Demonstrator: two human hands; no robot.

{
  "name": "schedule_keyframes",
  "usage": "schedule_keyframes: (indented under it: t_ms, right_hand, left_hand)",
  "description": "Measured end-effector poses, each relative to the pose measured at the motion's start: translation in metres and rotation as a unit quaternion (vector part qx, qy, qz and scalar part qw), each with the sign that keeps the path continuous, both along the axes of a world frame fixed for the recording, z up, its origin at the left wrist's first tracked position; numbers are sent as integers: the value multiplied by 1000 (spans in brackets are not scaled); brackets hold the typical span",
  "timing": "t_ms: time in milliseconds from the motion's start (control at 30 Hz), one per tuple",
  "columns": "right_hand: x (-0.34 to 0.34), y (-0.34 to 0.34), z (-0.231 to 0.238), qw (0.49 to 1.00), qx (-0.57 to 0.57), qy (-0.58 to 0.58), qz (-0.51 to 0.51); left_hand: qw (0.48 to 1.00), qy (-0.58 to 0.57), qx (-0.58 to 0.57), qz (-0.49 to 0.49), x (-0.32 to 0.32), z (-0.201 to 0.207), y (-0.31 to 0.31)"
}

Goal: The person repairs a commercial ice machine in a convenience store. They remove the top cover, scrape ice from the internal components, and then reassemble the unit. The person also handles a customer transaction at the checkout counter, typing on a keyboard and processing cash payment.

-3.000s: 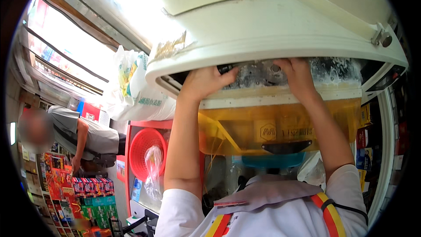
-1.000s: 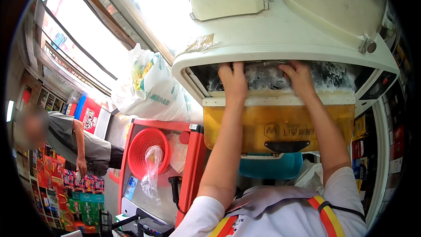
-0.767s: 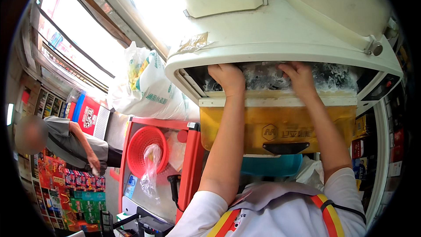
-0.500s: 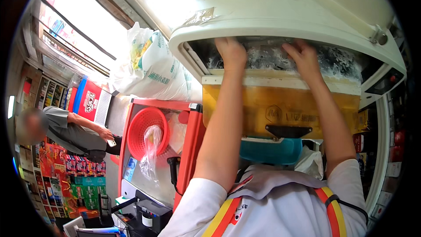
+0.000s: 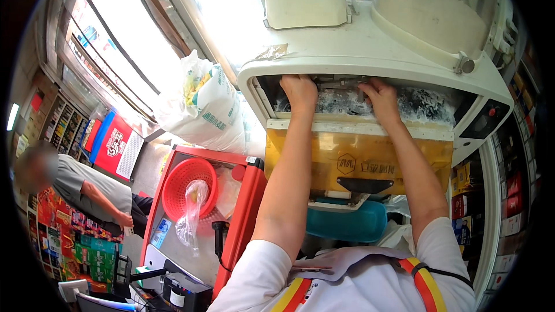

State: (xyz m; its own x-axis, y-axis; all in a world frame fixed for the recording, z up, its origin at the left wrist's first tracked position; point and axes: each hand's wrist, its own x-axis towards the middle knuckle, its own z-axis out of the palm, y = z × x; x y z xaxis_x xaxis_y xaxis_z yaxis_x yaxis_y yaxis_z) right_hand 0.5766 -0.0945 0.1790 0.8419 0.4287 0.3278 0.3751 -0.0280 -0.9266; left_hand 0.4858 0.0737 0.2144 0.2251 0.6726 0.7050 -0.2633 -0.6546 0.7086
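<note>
Shifted since the frame three seconds earlier: the left hand (image 5: 299, 93), whose thumb then pointed right, now reaches up behind the opening's far edge, its fingertips hidden; whether its grip is apart or clamped on something cannot be told. Right hand (image 5: 381, 103): thumb and fingers lie close together at a small grey part (image 5: 365, 98), though a firm hold on it cannot be confirmed. Both hands work within the front opening of a white machine (image 5: 324, 52), at the far centre-right of the scene, its dark interior (image 5: 428, 104) coated with white residue. An amber panel (image 5: 324, 144) hangs down on the near side of the opening, beneath the forearms, and bears a black handle (image 5: 365, 185). Nearer, below the panel, is a teal tray (image 5: 347, 222). To the left, a red-framed desk (image 5: 247, 211) carries a red perforated basket (image 5: 175, 188), with a clear plastic bag (image 5: 188, 223) draped over its near rim. Farther off stands a bulging white bag (image 5: 217, 118); at far left, another person (image 5: 95, 182) wears grey.
</note>
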Motion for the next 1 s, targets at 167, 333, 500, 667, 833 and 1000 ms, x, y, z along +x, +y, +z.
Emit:
schedule_keyframes:
  t_ms: [167,333,500,667,833,1000]
  right_hand:
    - [2,-1,3,998,-24,-64,-9]
    - [-1,-3,0,993,-67,-87,-39]
    - [-10,2,4,997,-75,-24,-22]
    - [-2,-1,-1,995,-32,-91,-37]
    - [-6,1,3,997,-31,-68,-32]
    - [2,1,-9,997,12,-73,-7]
  left_hand:
    - [993,66,-92,-39,3,-7,9]
    - [992,-64,-100,-42,3,1,-2]
    - [990,-80,-115,-21,8,-21,23]
    - [979,85,-159,-92,-16,1,2]
    - [965,216,21,-146,-52,-5,-11]
    - [961,192,136,-147,-51,-24,-18]
